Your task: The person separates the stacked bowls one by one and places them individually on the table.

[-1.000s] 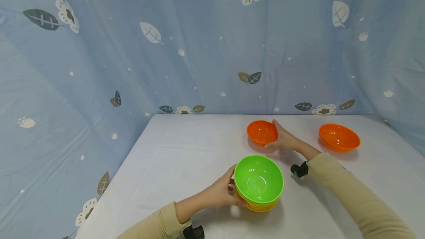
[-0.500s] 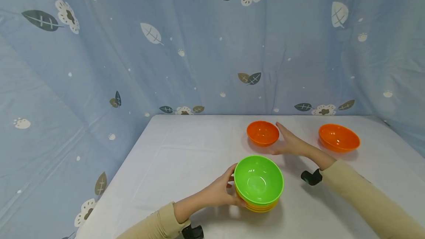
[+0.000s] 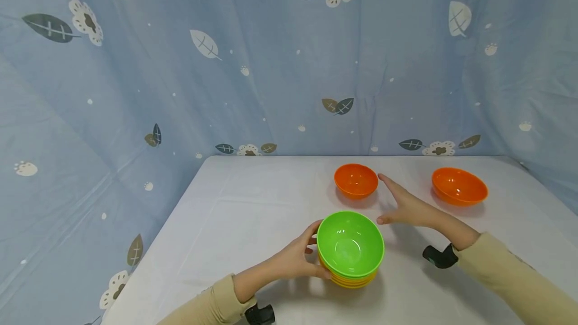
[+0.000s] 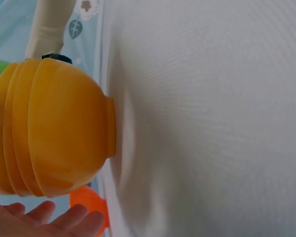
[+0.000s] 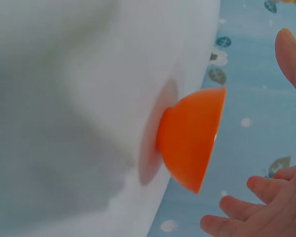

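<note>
A green bowl tops a nested stack of yellow bowls at the front middle of the table. My left hand holds this stack from its left side, index finger and thumb at the rims. In the left wrist view the yellow bowls fill the left part, with the other fingers stretched beside them. A smaller orange bowl stands behind the stack, upright on the table. To its right, my right hand is spread and holds nothing, apart from the orange bowl.
Another orange bowl, wider, stands at the back right of the white-covered table. A blue patterned curtain hangs behind the table and along its left side.
My right hand has let go of the smaller orange bowl and drawn back to the right and nearer. The left hand and its stack stay in place.
</note>
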A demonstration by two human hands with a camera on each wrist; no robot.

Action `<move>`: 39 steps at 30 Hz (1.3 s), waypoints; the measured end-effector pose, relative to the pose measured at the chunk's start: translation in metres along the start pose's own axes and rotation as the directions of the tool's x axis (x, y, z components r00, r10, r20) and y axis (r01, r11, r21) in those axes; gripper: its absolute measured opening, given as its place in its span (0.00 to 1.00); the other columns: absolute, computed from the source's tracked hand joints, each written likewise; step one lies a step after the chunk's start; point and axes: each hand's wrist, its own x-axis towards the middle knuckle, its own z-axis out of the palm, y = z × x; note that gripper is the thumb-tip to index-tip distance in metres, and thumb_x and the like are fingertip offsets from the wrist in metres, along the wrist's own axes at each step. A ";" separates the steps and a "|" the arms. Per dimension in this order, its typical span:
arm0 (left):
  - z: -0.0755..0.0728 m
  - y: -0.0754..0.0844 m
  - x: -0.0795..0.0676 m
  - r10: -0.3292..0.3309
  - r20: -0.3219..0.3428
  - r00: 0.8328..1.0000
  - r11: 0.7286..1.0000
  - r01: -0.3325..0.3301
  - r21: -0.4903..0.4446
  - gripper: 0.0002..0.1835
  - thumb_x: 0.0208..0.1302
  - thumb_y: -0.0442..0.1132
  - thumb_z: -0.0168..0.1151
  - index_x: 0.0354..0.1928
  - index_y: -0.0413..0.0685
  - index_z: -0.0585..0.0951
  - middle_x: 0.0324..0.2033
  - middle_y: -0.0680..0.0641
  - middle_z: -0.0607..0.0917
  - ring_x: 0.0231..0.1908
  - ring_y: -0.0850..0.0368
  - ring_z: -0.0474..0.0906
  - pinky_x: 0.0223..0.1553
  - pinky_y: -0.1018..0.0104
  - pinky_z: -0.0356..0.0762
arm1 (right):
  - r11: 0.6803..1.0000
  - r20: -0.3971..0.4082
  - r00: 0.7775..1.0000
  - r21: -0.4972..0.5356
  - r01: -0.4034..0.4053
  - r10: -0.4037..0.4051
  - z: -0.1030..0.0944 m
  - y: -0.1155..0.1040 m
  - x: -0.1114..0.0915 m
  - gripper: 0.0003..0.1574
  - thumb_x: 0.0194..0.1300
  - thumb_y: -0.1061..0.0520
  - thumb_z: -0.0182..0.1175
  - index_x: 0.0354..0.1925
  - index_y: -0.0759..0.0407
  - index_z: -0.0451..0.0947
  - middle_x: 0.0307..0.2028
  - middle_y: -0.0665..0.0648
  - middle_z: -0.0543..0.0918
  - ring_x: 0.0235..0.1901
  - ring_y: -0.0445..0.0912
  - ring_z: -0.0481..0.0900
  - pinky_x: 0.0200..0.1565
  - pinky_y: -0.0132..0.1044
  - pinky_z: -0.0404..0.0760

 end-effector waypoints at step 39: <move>-0.013 0.016 -0.005 0.143 -0.005 0.990 0.990 -0.143 0.012 0.54 0.45 0.61 0.68 0.70 0.61 0.48 0.69 0.53 0.55 0.66 0.53 0.55 0.62 0.55 0.61 | 0.962 -0.017 0.979 0.186 0.202 -0.202 0.050 -0.025 -0.066 0.65 0.43 0.53 0.73 0.71 0.57 0.44 0.67 0.69 0.53 0.61 0.71 0.56 0.52 0.69 0.62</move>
